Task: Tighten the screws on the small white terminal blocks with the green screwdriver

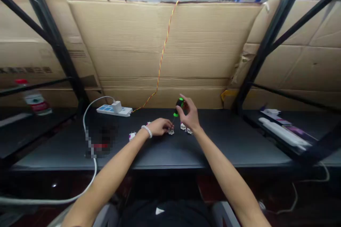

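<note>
My right hand [189,116] is raised a little above the black table [239,142] and grips a small black tool with green parts [179,106], held upright; its thin tip points down toward the table. My left hand [159,126] rests on the table with fingers curled, pinching a small white part [171,132] under the tool's tip. A white bead bracelet [146,131] circles my left wrist. Several more small white parts lie close by, some beside my right wrist [186,128] and one near my left forearm [132,136].
A white power strip [112,110] with a plugged charger and white cable sits at the back left. A red-yellow twisted wire [162,56] runs down the cardboard wall. A red-capped bottle [34,101] stands on the left shelf; white items [282,129] lie on the right shelf.
</note>
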`<state>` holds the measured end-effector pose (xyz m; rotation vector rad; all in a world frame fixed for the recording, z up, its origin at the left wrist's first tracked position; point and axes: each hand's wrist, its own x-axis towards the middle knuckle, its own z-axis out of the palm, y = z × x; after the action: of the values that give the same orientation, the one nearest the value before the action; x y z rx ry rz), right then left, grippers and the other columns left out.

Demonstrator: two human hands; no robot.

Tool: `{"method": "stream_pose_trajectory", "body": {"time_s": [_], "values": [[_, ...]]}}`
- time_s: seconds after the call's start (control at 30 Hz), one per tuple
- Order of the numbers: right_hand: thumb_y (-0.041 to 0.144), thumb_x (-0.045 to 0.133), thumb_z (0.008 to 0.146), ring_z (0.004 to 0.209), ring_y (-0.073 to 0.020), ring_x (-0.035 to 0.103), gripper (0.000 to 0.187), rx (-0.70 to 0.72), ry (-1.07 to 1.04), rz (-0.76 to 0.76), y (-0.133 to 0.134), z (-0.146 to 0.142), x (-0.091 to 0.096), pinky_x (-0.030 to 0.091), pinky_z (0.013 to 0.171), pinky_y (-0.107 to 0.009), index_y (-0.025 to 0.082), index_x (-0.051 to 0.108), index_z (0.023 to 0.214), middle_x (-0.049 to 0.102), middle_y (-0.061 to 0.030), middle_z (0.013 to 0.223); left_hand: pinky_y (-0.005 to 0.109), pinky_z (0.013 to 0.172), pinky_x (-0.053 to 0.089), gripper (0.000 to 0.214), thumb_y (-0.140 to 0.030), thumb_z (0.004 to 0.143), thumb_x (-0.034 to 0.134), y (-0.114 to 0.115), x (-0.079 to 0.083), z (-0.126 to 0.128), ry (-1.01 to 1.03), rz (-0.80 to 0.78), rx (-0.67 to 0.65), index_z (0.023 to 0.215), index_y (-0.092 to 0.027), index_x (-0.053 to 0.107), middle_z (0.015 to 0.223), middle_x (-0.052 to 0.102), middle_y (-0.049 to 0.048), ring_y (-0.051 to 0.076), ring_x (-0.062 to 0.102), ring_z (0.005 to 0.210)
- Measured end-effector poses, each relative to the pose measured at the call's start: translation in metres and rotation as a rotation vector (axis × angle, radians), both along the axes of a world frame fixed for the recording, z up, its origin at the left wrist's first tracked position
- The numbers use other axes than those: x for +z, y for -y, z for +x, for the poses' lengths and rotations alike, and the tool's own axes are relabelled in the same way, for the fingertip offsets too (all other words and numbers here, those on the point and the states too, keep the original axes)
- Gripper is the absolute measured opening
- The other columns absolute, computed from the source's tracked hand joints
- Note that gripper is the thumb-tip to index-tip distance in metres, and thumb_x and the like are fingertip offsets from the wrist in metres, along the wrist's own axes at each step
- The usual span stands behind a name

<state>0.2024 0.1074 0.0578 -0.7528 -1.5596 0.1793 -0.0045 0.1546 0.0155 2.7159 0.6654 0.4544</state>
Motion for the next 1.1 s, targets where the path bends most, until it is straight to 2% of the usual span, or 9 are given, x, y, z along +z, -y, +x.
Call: {"method": "stream_pose_trajectory", "body": {"time_s": [0.2, 0.33, 0.5, 0.6, 0.83, 1.0, 1.1], "values": [[0.034, 0.068, 0.095, 0.094, -0.0202, 0.067, 0.047, -0.038, -0.027, 0.012, 0.001, 0.004, 0.004, 0.063, 0.081, -0.035, 0.027, 0.064, 0.142, 0.065, -0.0068, 0.113, 0.028, 0.102, 0.056, 0.025, -0.007, 0.084, 0.073, 0.004, 0.004, 0.000, -0.011, -0.004, 0.014, 0.103, -0.019, 0.084, 0.121, 0.081, 0.0072, 0.021, 0.076, 0.110], [0.037, 0.071, 0.094, 0.091, -0.0192, 0.066, 0.045, -0.087, -0.067, 0.014, 0.000, 0.010, 0.007, 0.062, 0.078, -0.035, 0.027, 0.065, 0.138, 0.063, -0.0064, 0.112, 0.032, 0.104, 0.055, 0.019, -0.016, 0.088, 0.075, 0.006, 0.007, -0.001, -0.006, -0.004, 0.028, 0.105, -0.019, 0.084, 0.122, 0.081, 0.0080, 0.024, 0.076, 0.112], [0.041, 0.075, 0.091, 0.087, -0.0195, 0.067, 0.045, -0.124, -0.094, 0.003, -0.004, 0.013, 0.006, 0.062, 0.073, -0.035, 0.025, 0.067, 0.133, 0.063, -0.0069, 0.112, 0.035, 0.104, 0.054, 0.011, -0.016, 0.085, 0.080, 0.008, 0.008, 0.000, 0.011, 0.002, 0.045, 0.096, -0.018, 0.083, 0.117, 0.081, 0.0083, 0.024, 0.075, 0.110], [0.043, 0.075, 0.090, 0.090, -0.0202, 0.067, 0.046, -0.153, -0.101, -0.007, -0.007, 0.013, 0.004, 0.063, 0.074, -0.036, 0.024, 0.067, 0.132, 0.064, -0.0077, 0.112, 0.035, 0.109, 0.051, 0.010, -0.013, 0.082, 0.082, 0.010, 0.009, 0.002, 0.026, 0.003, 0.026, 0.090, -0.019, 0.081, 0.120, 0.079, 0.0079, 0.024, 0.072, 0.115], [0.042, 0.078, 0.089, 0.085, -0.0180, 0.068, 0.047, -0.165, -0.114, -0.018, -0.008, 0.013, 0.004, 0.063, 0.072, -0.033, 0.024, 0.068, 0.130, 0.065, -0.0070, 0.112, 0.036, 0.109, 0.053, 0.028, -0.018, 0.087, 0.081, 0.009, 0.002, 0.004, 0.039, -0.046, -0.027, 0.114, -0.022, 0.083, 0.125, 0.079, 0.0099, 0.024, 0.072, 0.120], [0.044, 0.078, 0.088, 0.087, -0.0192, 0.067, 0.046, -0.187, -0.136, -0.011, -0.008, 0.016, 0.006, 0.062, 0.070, -0.033, 0.024, 0.068, 0.129, 0.065, -0.0077, 0.112, 0.037, 0.111, 0.053, 0.024, -0.017, 0.088, 0.080, 0.007, -0.003, 0.005, 0.017, -0.034, -0.022, 0.110, -0.022, 0.084, 0.126, 0.079, 0.0106, 0.025, 0.071, 0.124], [0.044, 0.077, 0.088, 0.082, -0.0178, 0.067, 0.047, -0.199, -0.168, -0.003, -0.008, 0.020, 0.009, 0.062, 0.067, -0.031, 0.024, 0.067, 0.129, 0.065, -0.0074, 0.111, 0.040, 0.115, 0.050, 0.021, -0.016, 0.088, 0.079, 0.008, 0.005, 0.006, 0.023, -0.024, 0.003, 0.108, -0.022, 0.084, 0.134, 0.075, 0.0110, 0.026, 0.067, 0.130]]}}
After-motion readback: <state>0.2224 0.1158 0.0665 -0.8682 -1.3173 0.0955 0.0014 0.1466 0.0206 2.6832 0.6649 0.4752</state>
